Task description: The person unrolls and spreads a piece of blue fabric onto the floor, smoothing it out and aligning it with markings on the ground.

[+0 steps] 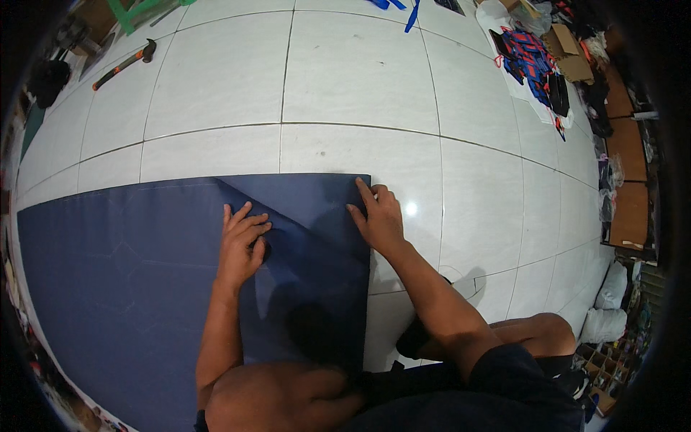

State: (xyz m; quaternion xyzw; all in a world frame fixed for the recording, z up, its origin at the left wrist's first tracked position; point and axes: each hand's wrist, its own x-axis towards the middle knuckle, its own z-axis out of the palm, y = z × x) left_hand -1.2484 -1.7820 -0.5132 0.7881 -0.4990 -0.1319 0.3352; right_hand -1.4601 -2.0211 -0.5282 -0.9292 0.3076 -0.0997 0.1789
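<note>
A large sheet of dark blue fabric (108, 273) lies flat on the white tiled floor (360, 79), with its right part folded over so a diagonal fold runs from the top edge down toward me. My left hand (241, 241) presses flat on the fold, fingers spread. At the folded piece's upper right corner, my right hand (378, 216) rests with its fingers pinning the fabric's edge against the floor. Neither hand grips anything. My knees and dark shorts sit at the lower edge of the view.
A hammer with an orange and black handle (126, 63) lies on the floor at the far left. Blue strips (403, 9) lie at the top. A white sheet with red and blue pieces (529, 61), cardboard boxes (568, 54) and shelves line the right side.
</note>
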